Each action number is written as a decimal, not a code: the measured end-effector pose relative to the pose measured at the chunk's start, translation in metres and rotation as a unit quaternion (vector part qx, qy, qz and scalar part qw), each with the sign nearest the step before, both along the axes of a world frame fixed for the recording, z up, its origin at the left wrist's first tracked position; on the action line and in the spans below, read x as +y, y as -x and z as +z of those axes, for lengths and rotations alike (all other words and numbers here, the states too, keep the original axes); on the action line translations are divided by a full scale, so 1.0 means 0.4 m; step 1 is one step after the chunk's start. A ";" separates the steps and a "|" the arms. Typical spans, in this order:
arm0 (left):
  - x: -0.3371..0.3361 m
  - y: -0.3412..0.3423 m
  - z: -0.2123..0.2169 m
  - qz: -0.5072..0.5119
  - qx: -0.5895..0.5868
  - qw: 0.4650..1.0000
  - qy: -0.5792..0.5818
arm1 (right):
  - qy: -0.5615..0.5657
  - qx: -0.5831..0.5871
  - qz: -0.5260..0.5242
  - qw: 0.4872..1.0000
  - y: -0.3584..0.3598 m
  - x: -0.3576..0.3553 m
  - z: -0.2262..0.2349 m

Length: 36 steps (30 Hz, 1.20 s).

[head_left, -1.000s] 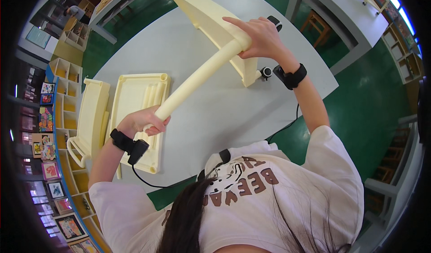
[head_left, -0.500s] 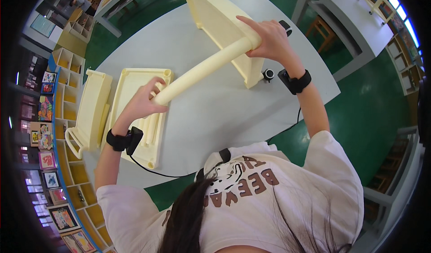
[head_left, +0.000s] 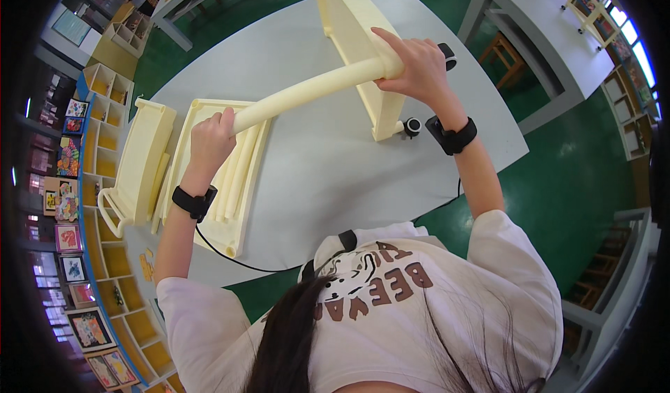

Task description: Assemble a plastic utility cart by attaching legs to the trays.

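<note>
Presently, both hands hold one long cream-coloured tube above the counter. Left hand: grip wrapped around the tube's near end, fingers curled over the top, closed on it. Right hand: grip closed around the far end of the tube, right where it meets the upright cream panel; fingers folded over the tube, thumb side not visible. Each wrist carries a black band, and a thin black cable runs from the left one back toward the person's chest.

Tube lies slanted, far end higher, spanning the gap between the flat tray and the upright panel. Upright panel stands on edge on the counter, beyond the tube's far end. A small black round object sits on the counter just beside the panel's near corner.

Flat cream tray lies on the counter directly under the tube's near end, with ribbed slats along it. Left of the tray, just beside it, lies another cream piece with a looped handle. Counter is grey and rounded, on a green floor.
</note>
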<state>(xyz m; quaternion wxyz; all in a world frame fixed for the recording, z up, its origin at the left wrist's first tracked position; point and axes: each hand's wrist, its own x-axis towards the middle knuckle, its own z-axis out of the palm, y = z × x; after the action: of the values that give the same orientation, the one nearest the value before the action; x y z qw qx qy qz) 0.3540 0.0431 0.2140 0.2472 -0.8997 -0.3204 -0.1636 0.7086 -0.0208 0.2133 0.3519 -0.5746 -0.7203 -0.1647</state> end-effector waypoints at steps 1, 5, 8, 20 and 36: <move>0.000 -0.001 0.004 -0.001 0.000 1.000 0.000 | -0.003 0.000 0.000 1.000 -0.001 0.000 -0.001; -0.010 -0.012 0.034 0.005 0.009 0.997 0.074 | -0.008 0.002 0.000 1.000 -0.003 0.001 -0.003; -0.020 -0.010 0.045 0.011 0.006 0.989 0.146 | -0.010 -0.004 0.003 1.000 -0.002 0.002 -0.003; -0.037 -0.010 0.087 0.002 -0.047 0.876 0.480 | -0.007 -0.010 0.011 1.000 0.006 0.007 0.000; -0.015 -0.017 0.076 0.114 -0.053 0.573 0.810 | 0.001 -0.011 0.034 0.999 0.001 0.006 0.000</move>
<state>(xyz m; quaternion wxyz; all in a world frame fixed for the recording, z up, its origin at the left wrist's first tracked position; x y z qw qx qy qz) 0.3607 0.0373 0.2445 -0.5857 -0.6703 -0.4317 0.1459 0.7081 -0.0184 0.2131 0.3486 -0.5483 -0.7435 -0.1583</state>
